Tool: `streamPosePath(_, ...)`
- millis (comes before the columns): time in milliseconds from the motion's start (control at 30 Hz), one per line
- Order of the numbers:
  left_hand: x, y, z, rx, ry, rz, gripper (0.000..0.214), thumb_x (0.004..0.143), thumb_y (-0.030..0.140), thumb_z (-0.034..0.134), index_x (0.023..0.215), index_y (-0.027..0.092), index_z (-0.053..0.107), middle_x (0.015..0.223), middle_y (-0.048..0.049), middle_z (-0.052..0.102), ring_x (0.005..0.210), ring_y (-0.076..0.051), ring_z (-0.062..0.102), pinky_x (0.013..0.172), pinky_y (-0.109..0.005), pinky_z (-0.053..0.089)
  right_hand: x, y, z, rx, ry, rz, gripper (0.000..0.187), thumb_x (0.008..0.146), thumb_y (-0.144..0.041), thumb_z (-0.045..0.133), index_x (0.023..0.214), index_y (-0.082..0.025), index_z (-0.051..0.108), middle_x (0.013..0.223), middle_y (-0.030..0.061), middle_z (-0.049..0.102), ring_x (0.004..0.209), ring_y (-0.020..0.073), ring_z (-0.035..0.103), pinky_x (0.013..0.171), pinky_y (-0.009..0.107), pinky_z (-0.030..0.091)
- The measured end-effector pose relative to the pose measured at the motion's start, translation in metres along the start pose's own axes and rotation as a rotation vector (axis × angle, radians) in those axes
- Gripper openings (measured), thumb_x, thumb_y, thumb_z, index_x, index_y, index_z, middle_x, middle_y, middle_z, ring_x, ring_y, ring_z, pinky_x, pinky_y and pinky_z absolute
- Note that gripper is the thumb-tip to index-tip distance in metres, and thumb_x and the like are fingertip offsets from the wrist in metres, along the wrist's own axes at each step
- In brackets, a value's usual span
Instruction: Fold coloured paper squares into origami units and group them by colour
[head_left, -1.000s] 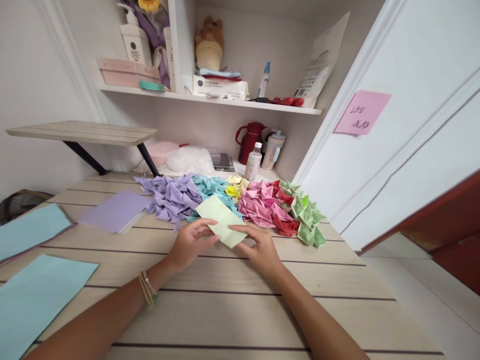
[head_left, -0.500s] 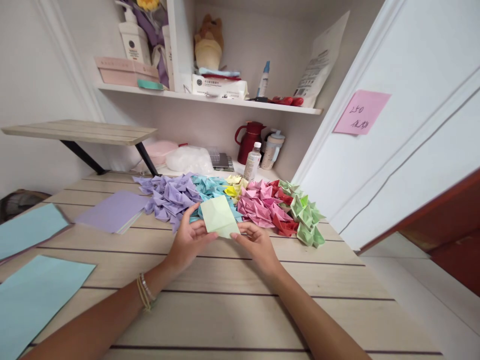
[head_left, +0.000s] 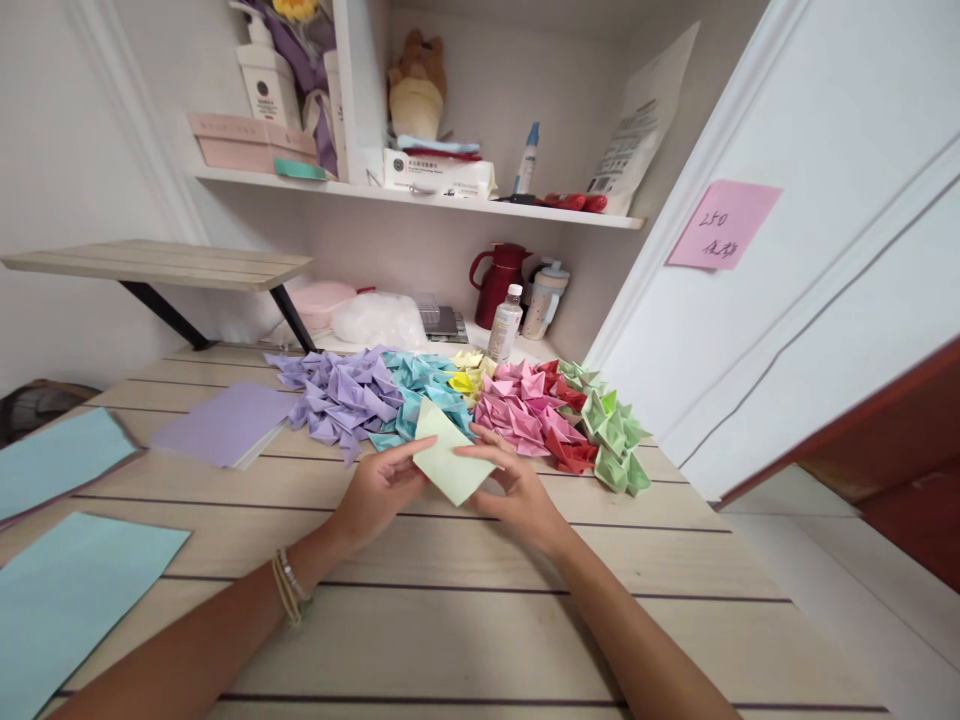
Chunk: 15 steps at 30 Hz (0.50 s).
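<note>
A pale green folded paper (head_left: 450, 462) is held up between both hands, one corner pointing toward me. My left hand (head_left: 379, 492) pinches its left side, the thumb and fingers closed on the edge. On the right side, my right hand (head_left: 517, 490) grips the same paper with its fingers over the face. Just behind the paper lies a heap of folded paper boats: purple ones (head_left: 349, 395), blue ones (head_left: 420, 385), pink ones (head_left: 517, 405), red ones (head_left: 571, 450) and green ones (head_left: 615, 440), with a few yellow ones (head_left: 463, 380).
On the left of the slatted table (head_left: 420, 640) lie purple paper sheets (head_left: 225, 422) and light blue sheets (head_left: 82, 590). A small raised stand (head_left: 157, 262) is at the back left. Behind the boats are a clear bottle (head_left: 505, 325), a red jug (head_left: 498, 285) and a tumbler (head_left: 545, 300).
The green paper has been turned between the hands, from sitting squarish to standing on a corner, and sits slightly lower. Both hands have shifted their grip on its sides.
</note>
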<state>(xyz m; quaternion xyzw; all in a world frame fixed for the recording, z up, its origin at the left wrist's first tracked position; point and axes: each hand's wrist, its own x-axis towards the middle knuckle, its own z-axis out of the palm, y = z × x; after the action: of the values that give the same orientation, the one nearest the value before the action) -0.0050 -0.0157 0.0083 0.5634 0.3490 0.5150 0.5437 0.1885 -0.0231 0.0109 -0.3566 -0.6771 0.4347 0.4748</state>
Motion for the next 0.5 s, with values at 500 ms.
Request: streamPosePath(500,-0.004,0.003,0.005,0.061,0.004,-0.010,0.050,0.071,0.025,0.063,0.117,0.021,0.042,0.078,-0.0042,0.070,0.073,-0.021,0.068,0.071,-0.033,0.052,0.004,0.007,0.006,0.302,0.212,0.121,0.042,0.062,-0.027,0.073,0.100,-0.022,0.056,0.070,-0.0007,0.065,0.063,0.0125,0.059,0.062,0.024,0.047)
